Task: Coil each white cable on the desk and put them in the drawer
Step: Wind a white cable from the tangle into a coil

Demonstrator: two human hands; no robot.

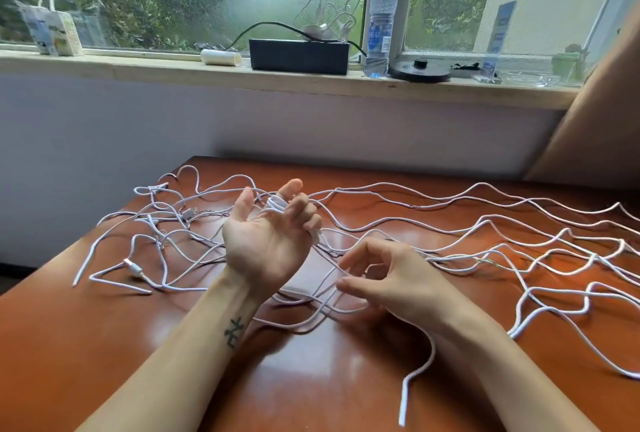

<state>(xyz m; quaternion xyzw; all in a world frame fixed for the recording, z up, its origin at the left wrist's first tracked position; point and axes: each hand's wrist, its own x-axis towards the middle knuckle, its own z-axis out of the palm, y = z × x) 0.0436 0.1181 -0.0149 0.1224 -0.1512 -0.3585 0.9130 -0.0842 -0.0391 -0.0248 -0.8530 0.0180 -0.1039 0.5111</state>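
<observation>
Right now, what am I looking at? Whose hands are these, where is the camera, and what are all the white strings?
There is no machine here, just a person. The one picture comes from a camera worn on their head, looking down at their own two hands. The white strings are cables, spread in a tangle over the brown desk. The left hand is palm up, its fingers curled round a few loops of one cable. The right hand is lower, fingers bent close over the cables; I cannot tell if it pinches one. Behind, on the window sill, stand a bottle and a black box.
</observation>
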